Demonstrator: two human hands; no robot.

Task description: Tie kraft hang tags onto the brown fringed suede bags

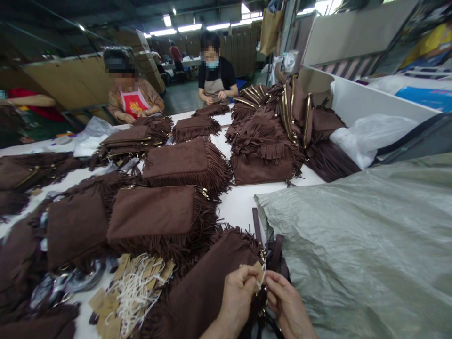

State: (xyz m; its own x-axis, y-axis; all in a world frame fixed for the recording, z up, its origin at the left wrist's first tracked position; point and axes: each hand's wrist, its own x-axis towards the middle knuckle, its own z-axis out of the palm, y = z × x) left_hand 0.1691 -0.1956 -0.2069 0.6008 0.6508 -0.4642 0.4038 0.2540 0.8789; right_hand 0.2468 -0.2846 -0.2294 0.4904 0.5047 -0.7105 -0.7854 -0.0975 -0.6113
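Observation:
A brown fringed handbag (212, 273) lies in front of me, with gold-coloured hardware (263, 254) at its right end. Over that end, my left hand (240, 287) pinches a small tan hang tag (259, 272) with a white string. My right hand (282, 294) is close beside it, thumb and finger pressed together at the string (263, 280). To the left of the bag lies a heap of tan tags with tangled white strings (139, 287). A dark strap (257, 226) sticks up past the hardware.
Stacks of brown fringed bags (151, 214) cover the white table (243, 202). More bags with gold zippers (289, 108) are piled at the back. A grey-green plastic sheet (360, 245) lies on the right. Two people (134, 101) work across the table.

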